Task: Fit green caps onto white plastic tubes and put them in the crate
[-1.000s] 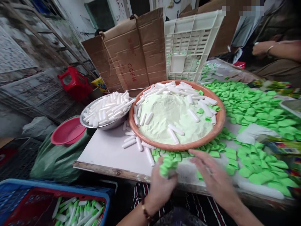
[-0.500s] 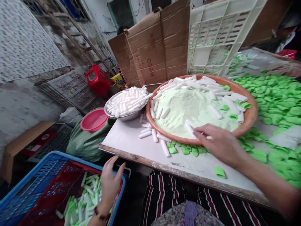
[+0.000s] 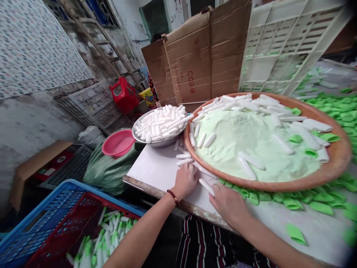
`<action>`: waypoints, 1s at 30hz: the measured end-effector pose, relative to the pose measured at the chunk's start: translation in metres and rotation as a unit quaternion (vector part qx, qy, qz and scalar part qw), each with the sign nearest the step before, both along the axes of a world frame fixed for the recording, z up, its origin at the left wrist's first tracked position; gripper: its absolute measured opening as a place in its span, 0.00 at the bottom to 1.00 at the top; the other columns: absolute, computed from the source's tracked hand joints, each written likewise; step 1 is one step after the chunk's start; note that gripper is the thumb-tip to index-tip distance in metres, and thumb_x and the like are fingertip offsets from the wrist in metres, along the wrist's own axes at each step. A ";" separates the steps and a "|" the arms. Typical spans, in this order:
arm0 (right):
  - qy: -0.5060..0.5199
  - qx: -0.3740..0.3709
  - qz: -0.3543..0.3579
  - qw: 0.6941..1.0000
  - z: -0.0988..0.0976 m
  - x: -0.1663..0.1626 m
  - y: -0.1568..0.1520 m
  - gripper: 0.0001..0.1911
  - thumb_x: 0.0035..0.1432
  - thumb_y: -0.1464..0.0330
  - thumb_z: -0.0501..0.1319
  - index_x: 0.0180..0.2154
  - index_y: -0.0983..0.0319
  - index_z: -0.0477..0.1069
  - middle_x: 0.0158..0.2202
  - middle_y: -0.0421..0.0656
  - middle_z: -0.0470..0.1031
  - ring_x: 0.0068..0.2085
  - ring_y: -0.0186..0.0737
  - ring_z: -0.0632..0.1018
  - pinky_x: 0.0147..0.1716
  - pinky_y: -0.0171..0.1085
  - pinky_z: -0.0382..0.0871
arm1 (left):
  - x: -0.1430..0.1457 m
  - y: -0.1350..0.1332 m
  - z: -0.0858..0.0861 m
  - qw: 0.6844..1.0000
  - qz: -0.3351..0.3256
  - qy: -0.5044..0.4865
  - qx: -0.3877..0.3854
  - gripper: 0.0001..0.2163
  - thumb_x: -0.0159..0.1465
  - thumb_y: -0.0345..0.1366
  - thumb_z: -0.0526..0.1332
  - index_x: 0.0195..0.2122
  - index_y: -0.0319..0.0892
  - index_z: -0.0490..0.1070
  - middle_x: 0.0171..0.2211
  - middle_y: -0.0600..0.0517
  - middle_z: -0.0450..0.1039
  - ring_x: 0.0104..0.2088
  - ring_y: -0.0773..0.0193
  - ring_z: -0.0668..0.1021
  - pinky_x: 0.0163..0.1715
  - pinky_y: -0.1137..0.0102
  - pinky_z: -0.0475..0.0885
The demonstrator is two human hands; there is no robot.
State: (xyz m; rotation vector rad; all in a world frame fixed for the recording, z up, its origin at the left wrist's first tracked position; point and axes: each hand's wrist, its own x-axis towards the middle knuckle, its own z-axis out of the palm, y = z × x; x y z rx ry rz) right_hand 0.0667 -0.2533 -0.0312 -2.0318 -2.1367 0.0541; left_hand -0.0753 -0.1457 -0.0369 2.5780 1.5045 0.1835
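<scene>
My right hand (image 3: 230, 204) is closed on a white round-ended tube (image 3: 206, 187) above the table's front part. Beside it, my left hand (image 3: 186, 180) is down at the tabletop with its fingers curled; whatever is between the fingertips is hidden. Several loose white tubes (image 3: 184, 162) lie just beyond the left hand. To the right, a wide terracotta-coloured basin (image 3: 279, 185) holds a mound of pale green powder (image 3: 240, 130), with white tubes and a few green caps on it. A metal bowl (image 3: 164, 142) heaped with white tubes stands at the table's left.
A blue crate (image 3: 60, 191) with a red inner basket holds green-and-white pieces at lower left. A pink basin (image 3: 118, 143) sits on a green sack. Green caps (image 3: 320, 208) cover the table's right side. A cardboard sheet (image 3: 192, 56) and white crate (image 3: 290, 41) stand behind.
My left hand has moved from above the blue crate up to the tabletop, its fingers now curled. My right hand has left the basin for the table's front, holding a white tube. The view has shifted left.
</scene>
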 end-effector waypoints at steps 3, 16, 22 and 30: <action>0.055 0.034 0.024 0.998 -0.003 0.016 -0.016 0.12 0.65 0.66 0.52 0.37 0.62 0.72 0.31 0.46 0.77 0.30 0.44 0.79 0.27 0.38 0.67 | -0.013 0.002 0.001 0.999 -0.027 -0.009 -0.026 0.09 0.63 0.31 0.56 0.45 0.41 0.66 0.40 0.46 0.74 0.42 0.56 0.76 0.41 0.66 0.70; 0.088 -0.075 -0.089 0.989 0.079 0.179 0.059 0.11 0.50 0.60 0.61 0.27 0.60 0.76 0.27 0.45 0.78 0.31 0.46 0.77 0.28 0.37 0.61 | 0.087 0.049 0.095 0.975 -0.218 -0.042 0.009 0.16 0.65 0.37 0.57 0.53 0.41 0.66 0.43 0.46 0.75 0.43 0.55 0.77 0.42 0.67 0.69; 0.086 -0.022 -0.127 0.988 0.052 0.191 0.057 0.26 0.55 0.58 0.58 0.52 0.65 0.71 0.32 0.47 0.79 0.35 0.48 0.78 0.31 0.39 0.63 | 0.107 0.085 0.075 0.972 -0.235 -0.017 -0.001 0.27 0.57 0.46 0.67 0.55 0.39 0.68 0.49 0.43 0.71 0.48 0.54 0.75 0.46 0.67 0.70; 0.052 -0.143 -0.155 0.976 0.058 0.197 0.057 0.24 0.57 0.48 0.54 0.22 0.58 0.73 0.27 0.48 0.77 0.32 0.49 0.76 0.28 0.40 0.59 | 0.080 0.098 0.074 0.987 -0.150 0.046 -0.021 0.15 0.60 0.43 0.64 0.42 0.39 0.77 0.38 0.45 0.78 0.41 0.53 0.78 0.41 0.67 0.71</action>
